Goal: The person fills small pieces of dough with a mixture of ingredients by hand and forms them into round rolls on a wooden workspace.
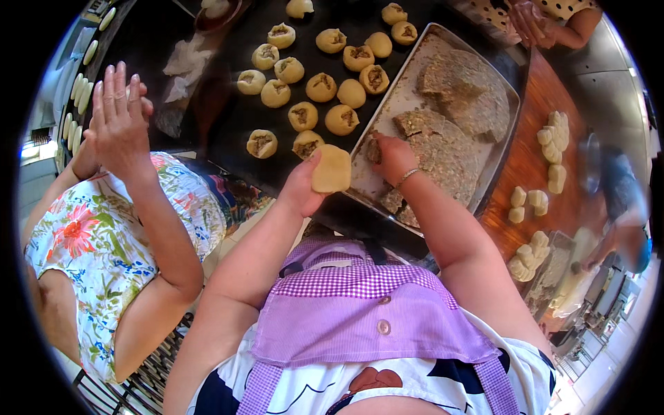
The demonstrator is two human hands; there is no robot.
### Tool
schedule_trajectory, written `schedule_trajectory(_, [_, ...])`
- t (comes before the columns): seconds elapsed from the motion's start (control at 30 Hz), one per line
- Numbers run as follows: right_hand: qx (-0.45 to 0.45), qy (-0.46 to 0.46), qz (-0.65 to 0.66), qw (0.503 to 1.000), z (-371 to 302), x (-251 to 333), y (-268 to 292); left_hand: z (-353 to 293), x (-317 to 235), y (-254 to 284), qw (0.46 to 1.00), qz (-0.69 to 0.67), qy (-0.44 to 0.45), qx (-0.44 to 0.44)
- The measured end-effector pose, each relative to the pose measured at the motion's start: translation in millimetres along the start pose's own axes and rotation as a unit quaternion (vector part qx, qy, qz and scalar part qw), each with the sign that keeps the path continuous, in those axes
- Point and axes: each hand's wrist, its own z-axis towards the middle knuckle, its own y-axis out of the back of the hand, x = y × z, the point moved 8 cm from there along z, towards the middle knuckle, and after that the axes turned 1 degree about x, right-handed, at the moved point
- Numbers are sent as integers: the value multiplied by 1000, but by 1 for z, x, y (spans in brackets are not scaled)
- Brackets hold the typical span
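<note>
My left hand (301, 188) holds a flat, pale round of dough (332, 170), its thumb and fingers at the dough's left edge. My right hand (397, 159), with a bracelet at the wrist, reaches into a large metal tray (513, 104). Its fingers are closed on a small brownish lump of filling (374, 148). Two big masses of crumbly, speckled filling lie in the tray, a nearer one (443, 153) beside my right hand and a farther one (465, 90). Just beyond my left hand sits a filled dough ball (306, 144) with its top partly gathered.
Several filled dough balls (321, 88) stand on the dark table. On the wooden board (515, 166) at right lie several dough pieces (553, 142). A co-worker in a floral top (76, 232) presses both hands together at left; another person's hands (536, 26) show at the far right.
</note>
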Motion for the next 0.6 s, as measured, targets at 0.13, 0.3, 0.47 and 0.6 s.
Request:
schedule_trajectory(0.13, [-134,-2,213,968,-29,4,52,4,4,-19,997,-22,46,55])
schedule_trajectory(0.3, [-92,201,216,951,-71,53,106,5,38,-86,986,18,97,137])
schedule_trajectory(0.47, [-143,223,238,934,-92,38,124,3,55,-125,984,40,68,159])
schedule_trajectory(0.6, [-224,153,380,884,-123,-9,141,-6,65,-147,985,22,67,154])
